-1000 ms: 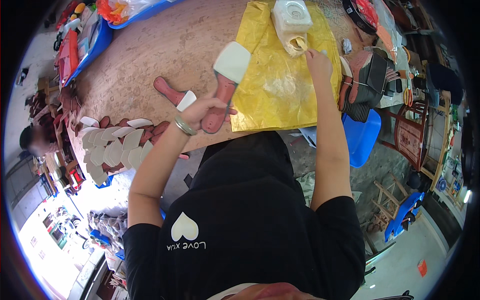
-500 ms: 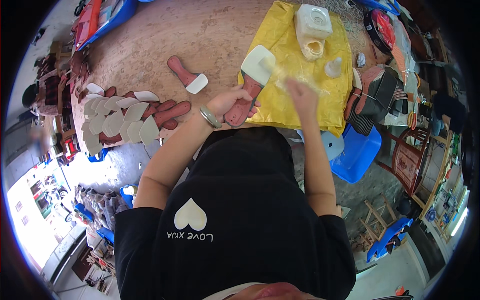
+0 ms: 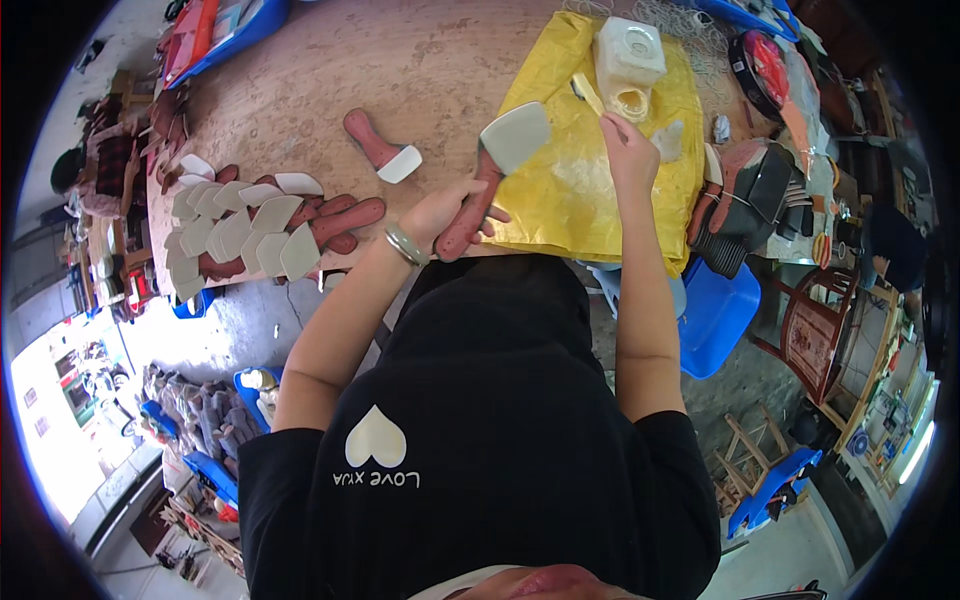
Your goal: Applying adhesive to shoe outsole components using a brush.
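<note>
Two hands at the yellow sheet [image 3: 590, 190] – scraper and brush.

The left hand [image 3: 445, 213] is clenched around the reddish-brown handle of a scraper [image 3: 492, 172], its pale, flat, angular blade lying on the sheet's left edge. The right hand [image 3: 628, 145] pinches a thin cream brush [image 3: 588, 93] over the sheet's upper middle, beside a whitish blocky tub [image 3: 628, 52]. Left of the sheet, on the rough brown table [image 3: 420, 70], lies one more scraper [image 3: 382, 152] – farther left, a stacked pile [image 3: 255, 228].

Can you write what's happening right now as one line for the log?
left hand: grips scraper | right hand: at yellow brush | yellow sheet beneath
</note>
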`<state>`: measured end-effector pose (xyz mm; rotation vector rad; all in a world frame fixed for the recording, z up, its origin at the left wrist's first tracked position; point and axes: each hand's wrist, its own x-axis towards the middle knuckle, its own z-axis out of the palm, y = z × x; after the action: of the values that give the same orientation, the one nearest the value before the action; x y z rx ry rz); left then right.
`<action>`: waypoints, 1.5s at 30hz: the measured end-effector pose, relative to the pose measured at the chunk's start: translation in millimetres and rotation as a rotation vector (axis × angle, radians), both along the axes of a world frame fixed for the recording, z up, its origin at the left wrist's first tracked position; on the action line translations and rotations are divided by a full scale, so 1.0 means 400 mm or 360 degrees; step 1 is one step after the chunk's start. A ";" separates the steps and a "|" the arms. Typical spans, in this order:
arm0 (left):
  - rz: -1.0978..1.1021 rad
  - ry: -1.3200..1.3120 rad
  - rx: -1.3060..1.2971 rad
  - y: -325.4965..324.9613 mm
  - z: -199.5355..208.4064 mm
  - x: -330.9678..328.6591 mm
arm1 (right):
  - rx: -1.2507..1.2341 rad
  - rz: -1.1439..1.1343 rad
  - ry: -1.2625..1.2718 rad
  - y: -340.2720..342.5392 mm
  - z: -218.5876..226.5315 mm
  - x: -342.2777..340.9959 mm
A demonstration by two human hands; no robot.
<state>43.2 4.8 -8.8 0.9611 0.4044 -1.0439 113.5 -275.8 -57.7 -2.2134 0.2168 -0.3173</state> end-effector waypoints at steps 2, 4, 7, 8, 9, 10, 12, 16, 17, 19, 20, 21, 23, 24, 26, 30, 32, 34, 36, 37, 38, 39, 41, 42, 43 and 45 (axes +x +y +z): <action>-0.0018 -0.0499 0.0533 -0.001 -0.029 -0.019 | -0.0097 -0.0206 0.0121 -0.054 -0.043 -0.016; -0.0023 -0.0994 0.1068 0.011 -0.054 -0.037 | -0.0235 -0.0315 0.0237 -0.109 -0.070 -0.015; -0.0003 -0.1823 0.1834 0.026 -0.064 -0.053 | -0.0476 -0.0401 0.0313 -0.155 -0.113 0.013; -0.0005 -0.1827 0.1826 0.021 -0.064 -0.059 | -0.0582 -0.0371 0.0267 -0.165 -0.126 0.033; 0.0021 -0.1803 0.1964 0.018 -0.066 -0.065 | -0.0582 -0.0374 0.0266 -0.171 -0.140 0.057; 0.0049 -0.1777 0.2100 0.015 -0.067 -0.066 | -0.0704 -0.0343 0.0277 -0.175 -0.149 0.084; 0.0036 -0.1865 0.2107 0.013 -0.067 -0.062 | -0.0824 -0.0306 0.0288 -0.179 -0.159 0.117; 0.0067 -0.1932 0.2235 0.014 -0.078 -0.058 | -0.1093 -0.0167 0.0278 -0.165 -0.160 0.114; 0.0080 -0.1915 0.2256 0.012 -0.083 -0.053 | -0.1135 -0.0176 0.0153 -0.157 -0.156 0.093; 0.0193 -0.1990 0.2234 0.010 -0.088 -0.042 | -0.0965 -0.0172 0.0294 -0.151 -0.156 0.026; 0.0200 -0.1976 0.2255 0.012 -0.088 -0.039 | -0.0800 -0.0189 0.0440 -0.147 -0.159 -0.006; 0.0181 -0.1957 0.2211 0.010 -0.088 -0.030 | -0.0799 -0.0179 0.0435 -0.146 -0.162 -0.033; 0.0194 -0.1975 0.2198 0.005 -0.090 -0.023 | -0.0659 -0.0196 0.0276 -0.143 -0.170 -0.090; 0.0196 -0.1966 0.2210 0.009 -0.090 -0.023 | -0.0654 -0.0183 0.0277 -0.129 -0.162 -0.114; 0.0157 -0.1954 0.2196 0.011 -0.092 -0.010 | 0.0250 -0.0067 0.0404 -0.081 -0.140 -0.152; 0.0156 -0.1937 0.2177 0.027 -0.111 0.000 | 0.0784 0.0216 0.0267 0.082 0.026 -0.220; 0.0165 -0.2003 0.2138 0.028 -0.109 0.004 | 0.0799 0.0360 0.0309 0.090 0.046 -0.220; 0.0167 -0.2097 0.2074 0.043 -0.109 0.007 | 0.0681 0.0319 0.0363 0.083 0.037 -0.188; 0.0175 -0.2186 0.2019 0.066 -0.104 0.008 | 0.0675 0.0361 0.0382 0.032 0.035 -0.149; 0.0104 -0.2247 0.1944 0.081 -0.101 0.004 | 0.0652 0.0406 0.0411 0.013 0.042 -0.129; 0.0035 -0.2307 0.1867 0.093 -0.099 -0.001 | 0.0644 0.0411 0.0420 0.002 0.046 -0.105; 0.0031 -0.2303 0.1868 0.098 -0.088 -0.004 | 0.0566 0.0502 0.0484 -0.009 0.061 -0.081; -0.0176 -0.2241 0.1661 0.102 -0.065 -0.003 | 0.0487 0.0597 0.0548 -0.008 0.103 -0.032; -0.0171 -0.2240 0.1666 0.102 -0.060 0.001 | 0.0413 0.0781 0.0532 0.007 0.133 -0.006; -0.0241 -0.2236 0.1599 0.104 -0.058 0.002 | 0.0339 0.0962 0.0519 0.027 0.160 0.011; -0.0305 -0.2228 0.1533 0.106 -0.064 0.002 | 0.0196 0.1179 0.0483 0.085 0.214 0.040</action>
<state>44.0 47.3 -34.3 2.3354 -0.4383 -0.0662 129.4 -241.8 28.0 -2.0470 -0.4105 0.4271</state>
